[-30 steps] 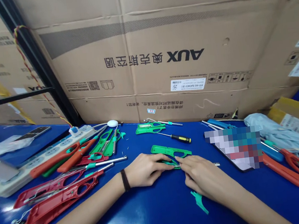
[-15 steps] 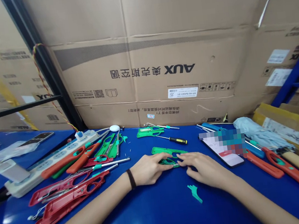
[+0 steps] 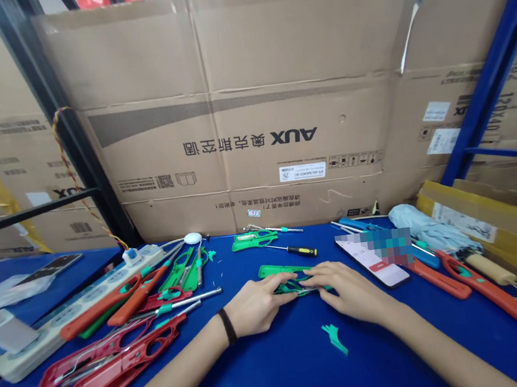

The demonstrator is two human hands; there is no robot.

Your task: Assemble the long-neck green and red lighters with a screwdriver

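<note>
My left hand [image 3: 259,303], with a dark band at its wrist, pinches a green lighter casing [image 3: 291,287] lying open-side up on the blue table. From the other side, my right hand [image 3: 352,288] grips the same piece, thumb and fingers closed at its right end near a thin metal part. The fingers cover much of the casing, so its inner parts are hard to make out. Just behind lies a second green casing half [image 3: 272,270], partly hidden by the fingers. Nearer to me is a loose turquoise trigger piece [image 3: 335,340].
A screwdriver [image 3: 299,250] and another opened green lighter [image 3: 251,239] lie behind the hands. Red casings [image 3: 116,377], orange lighters [image 3: 134,300] and a power strip [image 3: 72,304] occupy the left. On the right are a phone [image 3: 380,264], more orange lighters [image 3: 500,296] and a folded umbrella [image 3: 433,232].
The head view has tilted up, showing more above the cardboard. Both hands stay at the green casing; my right fingers have shifted slightly along its right end.
</note>
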